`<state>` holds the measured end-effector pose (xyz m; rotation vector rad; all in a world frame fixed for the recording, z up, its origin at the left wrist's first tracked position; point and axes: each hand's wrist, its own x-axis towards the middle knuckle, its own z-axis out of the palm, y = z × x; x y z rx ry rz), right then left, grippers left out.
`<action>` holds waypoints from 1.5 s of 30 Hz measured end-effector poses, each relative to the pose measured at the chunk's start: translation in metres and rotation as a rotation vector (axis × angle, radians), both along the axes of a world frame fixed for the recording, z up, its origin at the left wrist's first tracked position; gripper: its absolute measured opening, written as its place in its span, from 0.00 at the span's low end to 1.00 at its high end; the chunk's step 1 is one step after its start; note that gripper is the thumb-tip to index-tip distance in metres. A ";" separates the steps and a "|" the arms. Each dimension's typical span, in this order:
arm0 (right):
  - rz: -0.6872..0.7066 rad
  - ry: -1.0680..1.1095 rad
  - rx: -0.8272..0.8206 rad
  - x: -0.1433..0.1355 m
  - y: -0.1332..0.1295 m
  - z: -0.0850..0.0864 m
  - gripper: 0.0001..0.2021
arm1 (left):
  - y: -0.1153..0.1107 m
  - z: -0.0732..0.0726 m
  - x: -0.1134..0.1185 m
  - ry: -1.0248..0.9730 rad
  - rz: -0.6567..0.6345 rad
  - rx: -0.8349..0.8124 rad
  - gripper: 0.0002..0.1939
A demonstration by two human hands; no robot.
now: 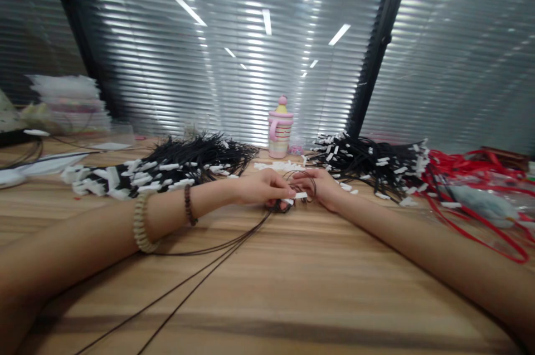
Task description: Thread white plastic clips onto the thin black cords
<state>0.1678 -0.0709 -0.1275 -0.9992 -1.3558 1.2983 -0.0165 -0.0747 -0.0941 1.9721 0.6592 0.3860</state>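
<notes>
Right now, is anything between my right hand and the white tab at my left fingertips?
Only loops of dark cord show there, near the right hand and the white tab at the left hand; nothing else visible blocks the gap.

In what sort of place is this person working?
Probably a handicraft or assembly workplace, perhaps inside an office: heaps of black cords with white pieces lie on a wood-grain tabletop, and slatted blinds rise behind it.
</notes>
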 end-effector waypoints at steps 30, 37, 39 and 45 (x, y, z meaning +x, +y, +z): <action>0.141 -0.413 0.037 -0.036 -0.040 0.011 0.11 | 0.009 -0.018 0.012 -0.279 0.501 -0.126 0.17; 0.175 -0.394 -0.046 -0.033 -0.038 0.015 0.11 | 0.006 -0.010 0.022 -0.229 0.629 -0.243 0.12; 0.201 -0.375 -0.056 -0.031 -0.035 0.014 0.11 | 0.005 -0.008 0.023 -0.241 0.667 -0.272 0.11; 0.185 -0.373 -0.067 -0.031 -0.036 0.015 0.10 | 0.002 -0.005 0.026 -0.271 0.661 -0.330 0.12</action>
